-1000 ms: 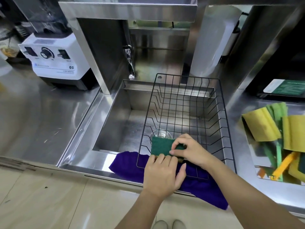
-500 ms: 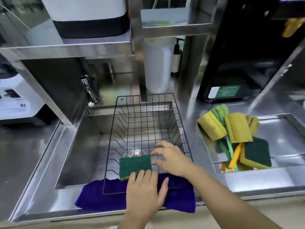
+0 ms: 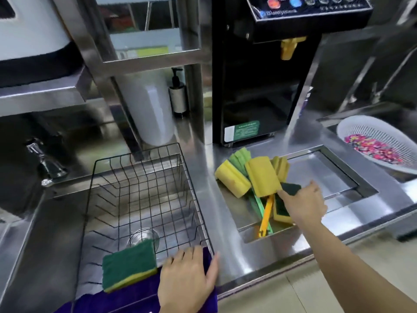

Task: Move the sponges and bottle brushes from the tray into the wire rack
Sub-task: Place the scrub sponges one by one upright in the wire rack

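A black wire rack (image 3: 144, 188) sits over the sink. One green-and-yellow sponge (image 3: 128, 267) leans inside it at the near left corner. My left hand (image 3: 187, 276) rests flat on the rack's near rim and the purple cloth, fingers apart, holding nothing. The recessed steel tray (image 3: 327, 175) to the right holds yellow sponge-headed bottle brushes (image 3: 262, 177), green and orange handles (image 3: 266, 213) and another green-and-yellow sponge (image 3: 282, 208). My right hand (image 3: 302, 204) reaches into the tray, fingers touching that sponge; a closed grip is not visible.
A purple cloth (image 3: 126, 299) hangs over the sink's front edge under the rack. A tap (image 3: 44, 163) stands at the sink's back left. A black dispenser machine (image 3: 266, 71) stands behind the tray. A white colander (image 3: 379, 145) with pink petals sits at the right.
My right hand let go of the sponge in the rack and swung right into the tray. My left hand slid right along the rack's rim. The view turned right.
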Available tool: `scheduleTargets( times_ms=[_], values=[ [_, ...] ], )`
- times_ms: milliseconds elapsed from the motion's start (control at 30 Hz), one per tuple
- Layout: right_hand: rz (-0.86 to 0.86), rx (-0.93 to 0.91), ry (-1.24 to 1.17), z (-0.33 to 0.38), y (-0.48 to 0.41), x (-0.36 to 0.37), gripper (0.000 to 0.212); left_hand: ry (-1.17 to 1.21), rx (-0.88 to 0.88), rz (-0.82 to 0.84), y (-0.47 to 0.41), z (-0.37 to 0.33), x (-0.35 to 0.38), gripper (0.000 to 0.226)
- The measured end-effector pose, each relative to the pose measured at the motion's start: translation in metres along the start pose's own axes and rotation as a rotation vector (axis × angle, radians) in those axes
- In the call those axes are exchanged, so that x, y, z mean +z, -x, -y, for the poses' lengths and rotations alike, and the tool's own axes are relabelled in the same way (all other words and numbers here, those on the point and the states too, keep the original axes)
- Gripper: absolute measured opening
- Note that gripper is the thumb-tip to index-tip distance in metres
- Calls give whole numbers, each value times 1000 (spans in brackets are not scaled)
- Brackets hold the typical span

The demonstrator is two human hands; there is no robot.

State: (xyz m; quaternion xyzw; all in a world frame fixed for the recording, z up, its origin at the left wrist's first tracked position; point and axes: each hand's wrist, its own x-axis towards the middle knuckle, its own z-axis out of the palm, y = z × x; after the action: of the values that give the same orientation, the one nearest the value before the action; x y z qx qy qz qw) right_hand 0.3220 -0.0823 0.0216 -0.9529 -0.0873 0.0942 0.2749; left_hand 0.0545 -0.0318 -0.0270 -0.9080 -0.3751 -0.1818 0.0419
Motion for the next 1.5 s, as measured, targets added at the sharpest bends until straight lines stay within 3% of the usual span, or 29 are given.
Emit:
scheduleTargets(
  times_ms=[133,200,533,700,867,933,1000,1133,1267,1500],
  values=[
    [256,104,58,-17,-12,8,84,-7,16,-10,0,-1,0,45],
    [275,70,85,-19,-12,9,81,-16,22,-9,2,0,1,44],
    [-99,-17,-326,-3,-16,-15,60,-36,-15,-19,3,-4,2,44],
    [-191,-294,-613,39,9,-38,60,-28,-35,1,4,-2,-2,46],
    [119,-540,-750,90,47,-25,54,-14,-88,-43,17,19,-6,48],
    [230,-587,-689,109,66,-11,54,-44,-103,-80,26,34,-8,48],
    [309,-603,-662,126,86,5,58,-78,-113,-112,35,50,-11,47],
    [433,-525,-716,153,121,42,43,-109,-163,-167,46,69,-13,45],
    [564,-637,-585,168,146,75,26,-117,-180,-222,50,72,-8,45],
    [924,-720,-244,168,165,125,24,-84,-152,-276,51,73,-3,45]
  ],
)
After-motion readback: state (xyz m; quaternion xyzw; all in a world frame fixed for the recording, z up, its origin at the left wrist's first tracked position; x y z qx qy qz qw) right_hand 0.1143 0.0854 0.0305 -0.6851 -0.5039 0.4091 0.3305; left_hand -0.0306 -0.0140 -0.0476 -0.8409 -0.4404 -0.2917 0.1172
